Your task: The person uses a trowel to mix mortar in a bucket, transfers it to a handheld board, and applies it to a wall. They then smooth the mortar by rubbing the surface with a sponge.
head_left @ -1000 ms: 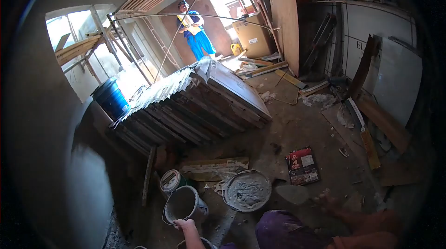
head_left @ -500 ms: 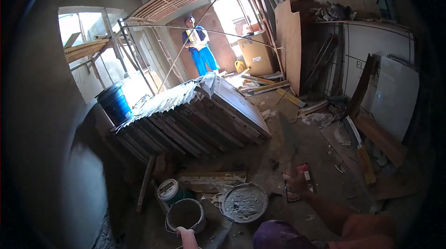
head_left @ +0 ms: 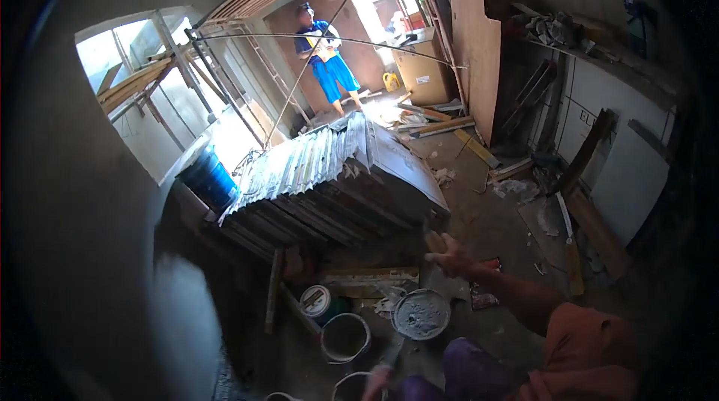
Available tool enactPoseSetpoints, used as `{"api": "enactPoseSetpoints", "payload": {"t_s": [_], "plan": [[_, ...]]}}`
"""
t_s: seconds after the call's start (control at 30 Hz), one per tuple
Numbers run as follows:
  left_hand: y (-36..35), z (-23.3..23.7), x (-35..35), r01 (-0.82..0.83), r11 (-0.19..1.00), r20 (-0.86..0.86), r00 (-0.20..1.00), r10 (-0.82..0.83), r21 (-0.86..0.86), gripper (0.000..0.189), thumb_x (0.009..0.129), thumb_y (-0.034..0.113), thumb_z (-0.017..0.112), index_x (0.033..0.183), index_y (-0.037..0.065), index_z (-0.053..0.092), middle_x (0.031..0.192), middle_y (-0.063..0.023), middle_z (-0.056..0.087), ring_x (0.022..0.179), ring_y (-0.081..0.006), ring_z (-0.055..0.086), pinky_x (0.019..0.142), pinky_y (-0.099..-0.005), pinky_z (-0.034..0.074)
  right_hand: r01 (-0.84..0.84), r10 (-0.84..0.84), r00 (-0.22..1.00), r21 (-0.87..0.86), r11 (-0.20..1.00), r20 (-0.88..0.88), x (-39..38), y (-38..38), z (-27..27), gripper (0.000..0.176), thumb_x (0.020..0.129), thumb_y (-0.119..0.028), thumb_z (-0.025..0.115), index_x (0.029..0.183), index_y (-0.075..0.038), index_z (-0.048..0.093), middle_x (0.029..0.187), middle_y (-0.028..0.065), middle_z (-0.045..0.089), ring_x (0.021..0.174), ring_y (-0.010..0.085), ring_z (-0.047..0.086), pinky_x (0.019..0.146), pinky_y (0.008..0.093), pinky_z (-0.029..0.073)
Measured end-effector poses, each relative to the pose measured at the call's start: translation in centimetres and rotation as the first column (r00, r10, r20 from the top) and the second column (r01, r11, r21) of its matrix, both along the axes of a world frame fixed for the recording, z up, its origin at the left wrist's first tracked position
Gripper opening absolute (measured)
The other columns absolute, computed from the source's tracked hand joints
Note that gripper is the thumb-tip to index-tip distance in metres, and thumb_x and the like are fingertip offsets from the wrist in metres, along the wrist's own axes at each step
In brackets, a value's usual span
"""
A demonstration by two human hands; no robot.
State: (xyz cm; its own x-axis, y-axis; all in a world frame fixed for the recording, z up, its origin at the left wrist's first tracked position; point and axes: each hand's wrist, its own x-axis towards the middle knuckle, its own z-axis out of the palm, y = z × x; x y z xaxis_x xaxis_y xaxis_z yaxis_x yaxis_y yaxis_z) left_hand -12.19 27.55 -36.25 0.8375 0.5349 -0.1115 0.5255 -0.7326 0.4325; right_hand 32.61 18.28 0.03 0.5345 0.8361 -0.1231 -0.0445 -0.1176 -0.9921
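My right hand (head_left: 449,257) is closed around the handle of a trowel (head_left: 430,225), held out above the floor with its blade seen nearly edge-on. Below it stands a bucket of wet grey mortar (head_left: 421,314). My left hand (head_left: 378,381) is low in the view, smeared by motion, beside the rim of a bucket (head_left: 338,387); its fingers do not show clearly. Just ahead of that hand is another bucket (head_left: 345,338), with a lidded tub (head_left: 317,302) behind it.
A leaning stack of slabs (head_left: 299,169) fills the middle, with a blue bucket (head_left: 210,180) at its left end. Scaffolding (head_left: 277,79) rises behind it, near a standing person (head_left: 327,64). Wood scraps (head_left: 438,128) and panels (head_left: 625,176) lie at the right.
My right hand has moved left and up with the trowel, whose blade has turned edge-on. My left hand has shifted right, away from the middle bucket's rim. The view has tilted.
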Motion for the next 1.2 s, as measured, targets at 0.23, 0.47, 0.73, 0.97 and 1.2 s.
{"api": "enactPoseSetpoints", "payload": {"t_s": [0.23, 0.47, 0.73, 0.97, 1.2], "plan": [[-11.8, 22.3, 0.6, -0.547, 0.382, -0.300, 0.786, 0.541, -0.744, 0.031, 0.095, 0.033, 0.046, 0.104, 0.009, 0.063, 0.098, -0.0075, 0.066, 0.085, -0.0269, 0.063, 0.075, -0.0428, 0.049, 0.149, 0.188, 0.831, -0.534, 0.832, 0.524, 0.0, -18.5, -3.1, 0.038, 0.093, -0.031, 0.049, 0.115, -0.002, 0.054, 0.103, 0.0246, 0.060, 0.093, 0.0415, 0.060, 0.081, 0.0539, 0.046], [-10.0, 42.6, 7.6, -0.350, 0.694, 0.009, 0.889, 0.457, -0.629, 0.043, 0.098, 0.042, 0.042, 0.117, 0.008, 0.061, 0.111, -0.0071, 0.066, 0.100, -0.0254, 0.063, 0.085, -0.0442, 0.048, 0.512, -0.273, 0.779, -0.322, 0.797, 0.564, -3.8, -26.1, 3.6, 0.026, 0.091, -0.019, 0.049, 0.106, 0.000, 0.056, 0.092, 0.0241, 0.057, 0.085, 0.0433, 0.058, 0.078, 0.0540, 0.046], [-13.1, 54.8, 27.5, 0.195, 0.109, 0.204, 0.976, 0.080, -0.975, 0.064, 0.098, 0.056, 0.038, 0.135, 0.005, 0.047, 0.129, -0.0132, 0.057, 0.125, -0.0278, 0.049, 0.098, -0.0510, 0.042, 0.128, 0.012, 0.634, -0.121, 0.984, 0.773, -5.2, -13.6, 19.9, 0.034, 0.094, -0.020, 0.048, 0.122, 0.001, 0.044, 0.103, 0.0241, 0.053, 0.096, 0.0383, 0.053, 0.081, 0.0465, 0.046], [-9.5, 54.7, 31.4, 0.243, -0.566, 0.005, 0.921, 0.389, -0.788, 0.036, 0.096, 0.037, 0.054, 0.117, 0.009, 0.058, 0.114, -0.0138, 0.064, 0.104, -0.0258, 0.061, 0.098, -0.0427, 0.045, 0.196, -0.241, 0.865, 0.146, 0.970, 0.440, -3.6, -15.3, 19.1, 0.030, 0.095, -0.027, 0.050, 0.113, -0.003, 0.050, 0.099, 0.0183, 0.059, 0.081, 0.0289, 0.064, 0.073, 0.0403, 0.049], [-5.2, 45.5, 26.6, 0.058, -0.669, -0.466, 0.673, 0.574, -0.741, 0.010, 0.088, 0.014, 0.058, 0.087, 0.006, 0.052, 0.074, -0.0071, 0.055, 0.074, -0.0224, 0.061, 0.075, -0.0375, 0.055, 0.588, -0.516, 0.797, -0.214, 0.780, 0.313, -3.4, -32.0, 11.5, 0.017, 0.087, -0.020, 0.060, 0.087, -0.003, 0.060, 0.074, 0.0063, 0.062, 0.061, 0.0143, 0.061, 0.054, 0.0318, 0.050]]}}
